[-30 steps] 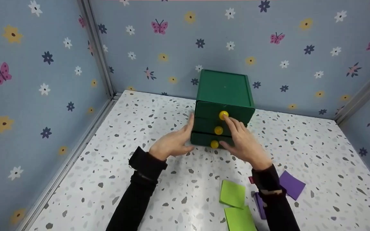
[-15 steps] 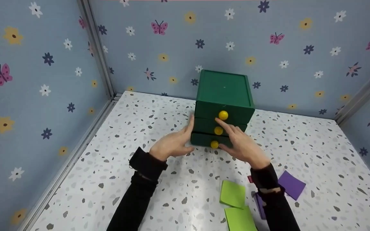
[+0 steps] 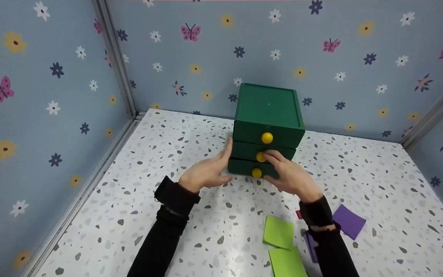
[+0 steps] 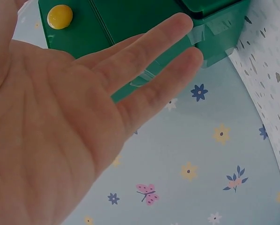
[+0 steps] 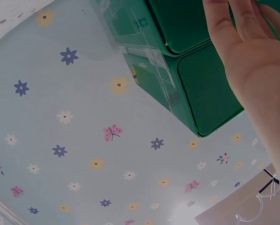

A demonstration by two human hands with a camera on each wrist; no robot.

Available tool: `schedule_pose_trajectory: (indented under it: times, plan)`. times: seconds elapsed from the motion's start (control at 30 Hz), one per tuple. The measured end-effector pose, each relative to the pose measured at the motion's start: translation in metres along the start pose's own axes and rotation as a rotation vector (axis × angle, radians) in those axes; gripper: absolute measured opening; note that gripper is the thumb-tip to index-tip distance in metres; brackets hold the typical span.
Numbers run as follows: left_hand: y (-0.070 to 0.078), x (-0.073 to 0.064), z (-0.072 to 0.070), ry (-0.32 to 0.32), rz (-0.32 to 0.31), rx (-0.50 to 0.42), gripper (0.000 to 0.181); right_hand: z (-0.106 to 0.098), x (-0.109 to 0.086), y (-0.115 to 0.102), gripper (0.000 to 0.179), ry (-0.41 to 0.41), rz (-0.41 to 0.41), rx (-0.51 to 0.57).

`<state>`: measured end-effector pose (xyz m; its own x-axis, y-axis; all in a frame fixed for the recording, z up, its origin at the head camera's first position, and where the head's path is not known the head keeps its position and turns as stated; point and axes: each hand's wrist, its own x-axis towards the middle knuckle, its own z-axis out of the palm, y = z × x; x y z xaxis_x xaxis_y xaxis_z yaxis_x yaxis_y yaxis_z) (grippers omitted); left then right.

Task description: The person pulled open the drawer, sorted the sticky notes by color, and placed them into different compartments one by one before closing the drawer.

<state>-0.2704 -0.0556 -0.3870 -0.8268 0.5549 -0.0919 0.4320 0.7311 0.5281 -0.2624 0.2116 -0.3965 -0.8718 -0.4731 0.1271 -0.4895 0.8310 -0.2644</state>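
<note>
A small green chest of drawers (image 3: 270, 105) stands against the back wall, its three drawers each with a round yellow knob. My left hand (image 3: 208, 171) lies along its left side, fingers straight, thumb apart and below. In the left wrist view the fingers (image 4: 151, 96) stretch across the green side. My right hand (image 3: 292, 175) is in front of the chest, index fingertip at the middle drawer's knob (image 3: 260, 157). Its thumb points toward the lowest knob (image 3: 257, 173), well apart from the index finger. The top knob (image 3: 267, 138) is uncovered. All drawers look pushed in.
Lime green square pads (image 3: 279, 232) lie on the speckled table (image 3: 190, 238) near the front. A purple square (image 3: 349, 222) is to the right of my right sleeve, and another purple piece (image 3: 312, 246) is partly under that sleeve. Flower-patterned walls enclose the table.
My right index finger has moved down from the top knob, past the gap below it, to the middle knob. The left hand and the chest stay where they were.
</note>
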Motion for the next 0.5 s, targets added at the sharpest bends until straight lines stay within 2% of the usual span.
schedule_pose_trajectory:
  times: [0.5]
  plan:
    - [-0.001,-0.001,0.002,0.009,-0.007,0.038,0.107,-0.012,-0.014,-0.018,0.044,0.005,-0.067,-0.003]
